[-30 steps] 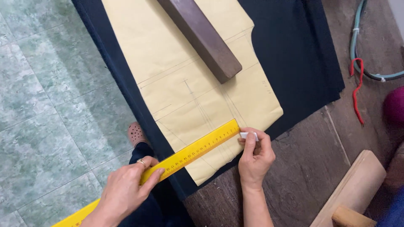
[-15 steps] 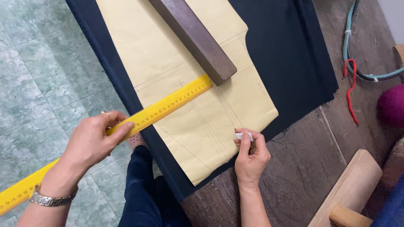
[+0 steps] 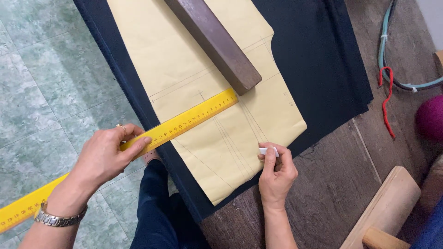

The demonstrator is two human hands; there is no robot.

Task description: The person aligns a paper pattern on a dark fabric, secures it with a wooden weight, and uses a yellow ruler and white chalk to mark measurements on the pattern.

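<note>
My left hand (image 3: 108,154) grips a long yellow ruler (image 3: 184,122) near its middle, holding it slanted over the left edge of a tan paper pattern (image 3: 203,83). The ruler's far end lies close to the end of a dark brown wooden bar (image 3: 214,44) that rests on the pattern. My right hand (image 3: 277,173) pinches a small white piece of chalk (image 3: 267,151) at the pattern's lower right edge. The pattern lies on dark navy fabric (image 3: 318,60) spread over a wooden table (image 3: 337,184).
Green tiled floor (image 3: 41,87) lies to the left, below the table edge. A grey cable (image 3: 383,50) and red cord (image 3: 387,101) sit at the right, with a purple ball of yarn (image 3: 429,117). A pale wooden piece (image 3: 387,207) stands at the lower right. My dark-trousered leg (image 3: 157,207) shows below.
My left hand has carried the ruler from the pattern's lower edge up and to the left, then slightly back right toward the bar. My right hand stays by the pattern's edge with the chalk.
</note>
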